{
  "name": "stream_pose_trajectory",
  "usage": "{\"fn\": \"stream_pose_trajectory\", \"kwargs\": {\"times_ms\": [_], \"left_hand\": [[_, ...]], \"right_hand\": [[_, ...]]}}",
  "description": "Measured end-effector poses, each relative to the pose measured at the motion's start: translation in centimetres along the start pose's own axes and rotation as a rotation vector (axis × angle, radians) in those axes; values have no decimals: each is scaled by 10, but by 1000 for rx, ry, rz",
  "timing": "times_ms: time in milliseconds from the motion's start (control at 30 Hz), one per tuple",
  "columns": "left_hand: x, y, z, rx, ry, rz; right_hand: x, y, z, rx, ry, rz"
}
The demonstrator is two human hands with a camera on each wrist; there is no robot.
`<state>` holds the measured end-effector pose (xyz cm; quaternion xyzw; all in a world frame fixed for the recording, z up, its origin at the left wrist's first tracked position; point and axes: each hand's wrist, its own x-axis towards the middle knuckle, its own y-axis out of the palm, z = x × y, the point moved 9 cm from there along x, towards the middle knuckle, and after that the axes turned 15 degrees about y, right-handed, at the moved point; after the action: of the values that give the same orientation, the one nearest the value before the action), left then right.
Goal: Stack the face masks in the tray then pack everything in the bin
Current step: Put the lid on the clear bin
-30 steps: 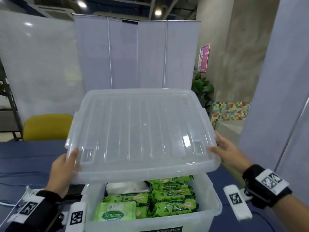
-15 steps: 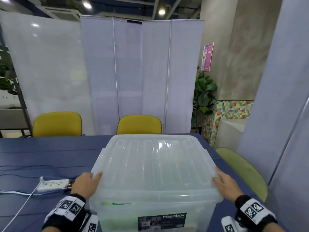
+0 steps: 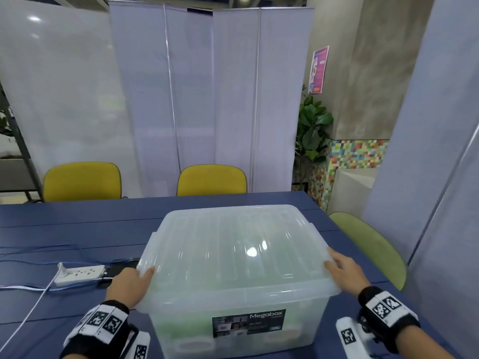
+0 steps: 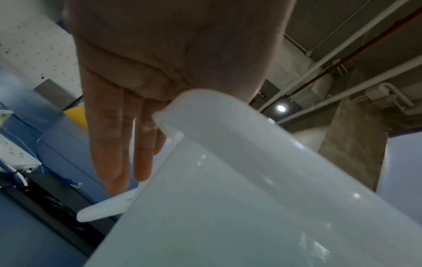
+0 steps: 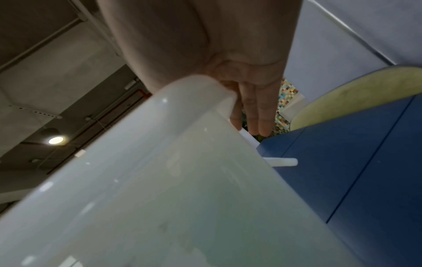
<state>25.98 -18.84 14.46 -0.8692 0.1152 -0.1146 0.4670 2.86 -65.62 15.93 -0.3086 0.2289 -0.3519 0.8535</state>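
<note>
Lid on the bin, your two hands at its near corners.

Your left hand (image 3: 128, 283) rests on the lower-left corner of the lid (image 3: 233, 247), thumb on top; the left wrist view shows its fingers (image 4: 107, 144) straight, hanging beside the rim, released rather than gripping. Your right hand (image 3: 346, 270) lies on the lower-right corner the same way, fingers (image 5: 258, 115) straight past the edge. The clear bin (image 3: 238, 330) sits low and centre in the head view on the blue table (image 3: 77, 224), green showing faintly through its wall. A white power strip (image 3: 80, 273) lies at the left.
</note>
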Motion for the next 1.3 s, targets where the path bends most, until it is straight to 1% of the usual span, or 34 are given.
{"fn": "stream_pose_trajectory", "kwargs": {"times_ms": [100,167,200,267,300,367,400,433,467,533,567,600,633,667,733,800,867,1067,1200,1300], "left_hand": [[2,3,2,-56,-2,3],[2,5,4,-77,-3,4],[2,7,5,-86,-5,6],[0,10,5,-115,-13,6],[0,10,5,-119,-16,5],[1,10,7,-128,-30,-7],[2,10,8,-138,-37,-17],[3,10,9,-142,-30,-21],[3,11,9,-140,-26,-18],[3,11,11,-154,-20,-21],[4,12,13,-155,-15,-30],[4,12,15,-154,-16,-38],[6,11,16,-148,-7,-49],[6,12,17,-139,-14,-50],[6,12,18,-147,-20,-54],[7,13,19,-169,-24,-67],[7,13,20,-177,-22,-71],[6,11,20,-208,-14,-90],[4,11,20,-210,-19,-88],[1,10,15,-212,-33,-68]], "right_hand": [[6,2,-6,77,31,8],[6,4,-16,269,95,41],[9,9,-26,417,173,73],[6,24,-46,650,382,177],[4,36,-54,695,476,255],[-4,56,-51,778,523,459],[-6,62,-47,881,524,530],[-11,63,-41,955,504,580],[-10,62,-39,992,487,581],[-7,59,-35,1056,491,555],[-4,56,-37,1058,488,498],[4,49,-45,1055,487,398],[9,36,-50,1045,460,264],[8,21,-48,996,405,147],[8,1,-36,811,283,18],[3,-12,-18,683,160,-41],[-3,-20,-6,565,87,-89],[-9,-27,1,415,97,-215],[-13,-26,21,252,-20,-218],[-14,-26,25,190,-47,-213]]}}
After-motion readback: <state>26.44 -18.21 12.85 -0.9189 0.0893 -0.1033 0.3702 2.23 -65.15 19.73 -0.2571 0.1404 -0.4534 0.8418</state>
